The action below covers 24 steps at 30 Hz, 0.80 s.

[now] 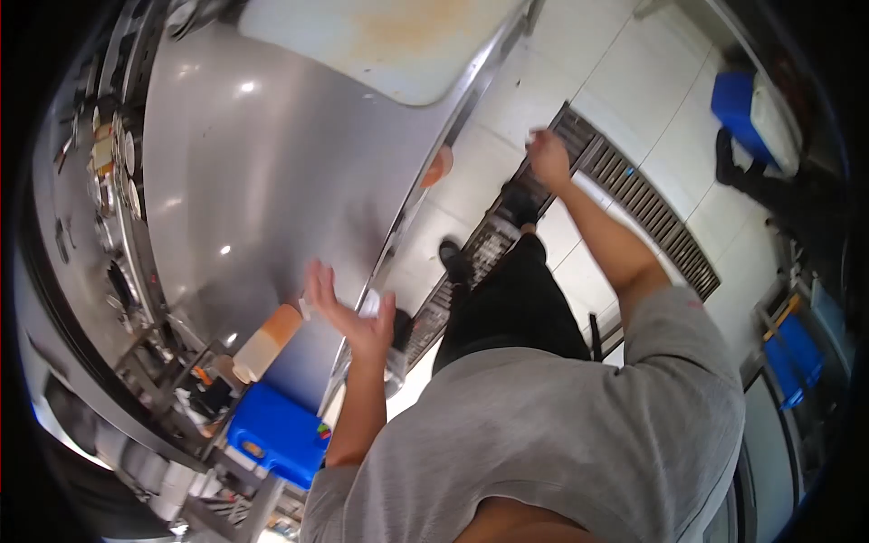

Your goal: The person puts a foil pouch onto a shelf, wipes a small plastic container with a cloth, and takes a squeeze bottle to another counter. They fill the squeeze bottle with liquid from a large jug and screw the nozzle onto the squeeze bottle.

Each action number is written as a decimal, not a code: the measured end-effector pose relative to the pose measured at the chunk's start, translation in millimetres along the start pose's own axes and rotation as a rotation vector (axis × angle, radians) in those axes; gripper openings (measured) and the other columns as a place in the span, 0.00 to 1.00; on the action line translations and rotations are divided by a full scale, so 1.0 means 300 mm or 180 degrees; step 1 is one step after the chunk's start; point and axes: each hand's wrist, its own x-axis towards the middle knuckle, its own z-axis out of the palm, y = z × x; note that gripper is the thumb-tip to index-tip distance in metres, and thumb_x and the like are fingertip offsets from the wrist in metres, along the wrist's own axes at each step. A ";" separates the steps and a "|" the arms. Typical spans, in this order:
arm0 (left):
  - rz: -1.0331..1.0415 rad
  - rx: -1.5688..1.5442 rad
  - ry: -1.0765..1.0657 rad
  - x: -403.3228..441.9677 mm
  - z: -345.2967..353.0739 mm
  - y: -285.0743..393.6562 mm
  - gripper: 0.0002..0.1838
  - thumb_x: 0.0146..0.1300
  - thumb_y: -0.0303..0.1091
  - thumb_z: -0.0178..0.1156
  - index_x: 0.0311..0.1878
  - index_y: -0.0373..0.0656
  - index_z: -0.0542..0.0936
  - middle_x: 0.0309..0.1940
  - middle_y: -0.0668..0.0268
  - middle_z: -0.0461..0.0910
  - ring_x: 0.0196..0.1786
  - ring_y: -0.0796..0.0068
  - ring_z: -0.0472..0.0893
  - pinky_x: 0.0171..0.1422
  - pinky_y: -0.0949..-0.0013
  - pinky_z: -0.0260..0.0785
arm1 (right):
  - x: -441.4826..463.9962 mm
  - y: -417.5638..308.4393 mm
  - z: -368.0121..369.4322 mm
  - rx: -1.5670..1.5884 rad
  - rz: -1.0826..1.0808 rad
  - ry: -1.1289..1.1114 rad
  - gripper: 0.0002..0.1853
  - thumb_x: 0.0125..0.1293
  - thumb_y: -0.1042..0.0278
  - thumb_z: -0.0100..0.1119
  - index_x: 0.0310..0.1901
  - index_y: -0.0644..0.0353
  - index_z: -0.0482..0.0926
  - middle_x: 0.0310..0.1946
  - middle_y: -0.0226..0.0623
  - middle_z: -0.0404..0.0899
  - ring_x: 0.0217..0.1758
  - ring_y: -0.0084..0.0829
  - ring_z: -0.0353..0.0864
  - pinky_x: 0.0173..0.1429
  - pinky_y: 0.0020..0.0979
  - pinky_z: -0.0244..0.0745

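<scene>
My left hand (351, 312) is raised over the edge of the steel counter (272, 154), fingers spread and nothing in them. Close to its fingertips, a squeeze bottle (267, 342) with orange contents leans on its side in view; whether they touch I cannot tell. Over the floor on the right hangs my right hand (549, 161), its fingers curled and blurred. Whether it holds anything is hidden. A white cutting board (389, 41) with an orange-brown stain lies at the counter's far end.
A blue plastic container (279, 433) stands by the counter's near end. Utensils and dishes line a shelf (136, 226) at left. A dark floor grate (652, 204) crosses the tiles. At right are a blue and white box (756, 118) and a person's dark shoe (727, 156).
</scene>
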 end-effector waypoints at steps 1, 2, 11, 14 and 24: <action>0.0116 0.0120 0.0015 0.094 0.059 -0.015 0.47 0.54 0.55 0.66 0.68 0.32 0.60 0.69 0.42 0.57 0.72 0.43 0.56 0.74 0.46 0.46 | 0.090 -0.027 0.004 0.0239 0.0486 -0.0351 0.17 0.59 0.64 0.60 0.49 0.60 0.76 0.38 0.50 0.80 0.45 0.51 0.79 0.50 0.45 0.74; 0.0243 0.0228 0.0039 0.178 0.121 -0.037 0.47 0.55 0.57 0.65 0.68 0.33 0.60 0.70 0.41 0.56 0.73 0.43 0.55 0.74 0.45 0.46 | 0.171 -0.007 0.066 0.0492 0.0319 -0.0227 0.18 0.59 0.64 0.60 0.50 0.60 0.76 0.41 0.51 0.80 0.47 0.50 0.79 0.52 0.44 0.74; 0.0143 0.0443 -0.0294 0.225 0.211 -0.073 0.45 0.64 0.62 0.54 0.70 0.35 0.56 0.71 0.41 0.53 0.74 0.43 0.54 0.75 0.44 0.45 | 0.771 0.205 0.691 0.3458 0.1865 -0.0623 0.17 0.60 0.71 0.54 0.52 0.55 0.80 0.45 0.47 0.81 0.45 0.37 0.81 0.53 0.38 0.74; 0.0136 0.0730 -0.0500 0.224 0.197 -0.079 0.43 0.66 0.62 0.51 0.70 0.35 0.55 0.71 0.42 0.53 0.74 0.43 0.54 0.76 0.45 0.44 | 0.818 0.116 0.698 0.5030 0.3096 -0.0219 0.16 0.66 0.63 0.47 0.48 0.56 0.82 0.37 0.44 0.83 0.40 0.37 0.81 0.47 0.40 0.74; -0.0098 0.1148 -0.0658 0.222 0.220 -0.029 0.41 0.68 0.64 0.36 0.69 0.34 0.57 0.69 0.47 0.55 0.74 0.49 0.54 0.76 0.50 0.44 | 0.829 0.122 0.593 0.1357 0.1188 0.0644 0.17 0.61 0.65 0.44 0.45 0.56 0.83 0.35 0.51 0.83 0.41 0.51 0.82 0.47 0.45 0.75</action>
